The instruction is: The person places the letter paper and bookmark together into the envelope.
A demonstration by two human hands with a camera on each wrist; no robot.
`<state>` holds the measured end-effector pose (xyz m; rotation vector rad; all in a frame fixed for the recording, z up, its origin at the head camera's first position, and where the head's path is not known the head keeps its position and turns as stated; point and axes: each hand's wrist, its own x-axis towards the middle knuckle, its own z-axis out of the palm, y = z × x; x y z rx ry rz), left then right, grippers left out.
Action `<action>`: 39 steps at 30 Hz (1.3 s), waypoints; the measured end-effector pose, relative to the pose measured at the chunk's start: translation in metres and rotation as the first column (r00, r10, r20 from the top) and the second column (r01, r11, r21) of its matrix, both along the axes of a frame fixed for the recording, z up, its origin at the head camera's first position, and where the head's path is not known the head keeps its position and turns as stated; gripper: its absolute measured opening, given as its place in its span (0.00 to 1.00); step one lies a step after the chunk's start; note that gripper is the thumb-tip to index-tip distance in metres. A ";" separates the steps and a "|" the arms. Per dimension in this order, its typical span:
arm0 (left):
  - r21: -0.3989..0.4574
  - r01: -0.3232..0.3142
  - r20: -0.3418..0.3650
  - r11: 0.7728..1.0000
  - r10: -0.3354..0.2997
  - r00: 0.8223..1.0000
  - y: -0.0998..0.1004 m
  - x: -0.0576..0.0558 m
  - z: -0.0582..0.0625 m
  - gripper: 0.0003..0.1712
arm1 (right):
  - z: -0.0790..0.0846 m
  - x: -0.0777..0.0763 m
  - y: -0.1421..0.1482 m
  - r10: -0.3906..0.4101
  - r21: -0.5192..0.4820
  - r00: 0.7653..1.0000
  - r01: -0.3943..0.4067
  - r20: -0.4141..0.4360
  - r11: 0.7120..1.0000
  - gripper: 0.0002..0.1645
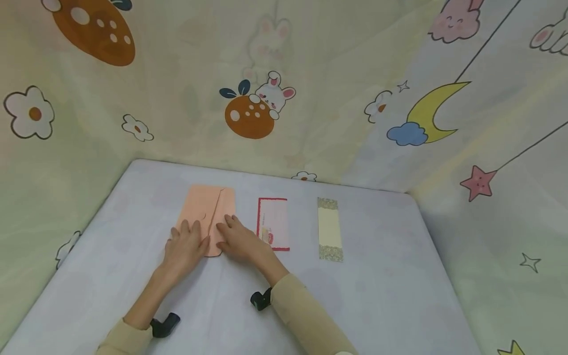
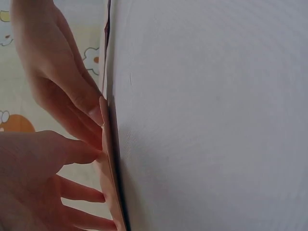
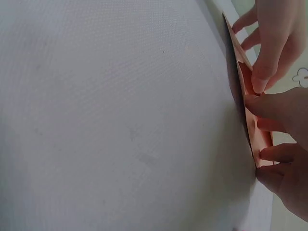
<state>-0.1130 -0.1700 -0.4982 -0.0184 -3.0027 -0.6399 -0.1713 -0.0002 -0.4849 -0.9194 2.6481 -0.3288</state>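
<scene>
Your left hand [image 1: 185, 247] lies with loose fingers on the peach-coloured paper envelope [image 1: 197, 202] left of the frame's centre, probably to steady it; your right hand [image 1: 241, 240] touches its right side with relaxed fingers, apparently to flatten it.

Head view: flat, diffuse light, slightly dim, fairly sharp. Wrist views darker, softer; soft shadow beside envelope [image 2: 107, 178].

One peach envelope [image 1: 205, 209], one red-bordered card [image 1: 276, 222], one glitter-ended strip [image 1: 330, 229], two black wrist pieces [image 1: 166, 326], one table [image 1: 390, 296]
</scene>
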 end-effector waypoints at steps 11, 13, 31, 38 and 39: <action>-0.002 0.086 -0.045 0.996 -0.086 0.995 -0.002 -0.012 0.004 0.29 | 0.006 -0.003 0.001 -0.034 0.033 0.998 0.035 -0.053 0.999 0.33; -0.015 0.097 -0.049 0.995 -0.098 0.994 -0.003 -0.013 0.003 0.25 | 0.006 -0.005 0.001 -0.043 0.025 0.998 0.044 -0.047 0.999 0.33; 0.012 0.214 0.067 0.977 -0.214 0.975 -0.021 -0.012 0.019 0.33 | 0.003 -0.004 0.001 -0.039 0.023 0.999 0.039 -0.005 0.999 0.32; 0.036 0.218 0.137 0.975 -0.221 0.966 -0.026 -0.010 0.017 0.44 | -0.001 -0.001 -0.001 -0.025 0.009 1.000 0.024 0.015 1.000 0.31; 0.033 0.216 0.138 0.976 -0.218 0.966 -0.026 -0.009 0.017 0.44 | -0.001 0.000 -0.001 -0.022 0.001 1.000 0.022 0.013 1.000 0.31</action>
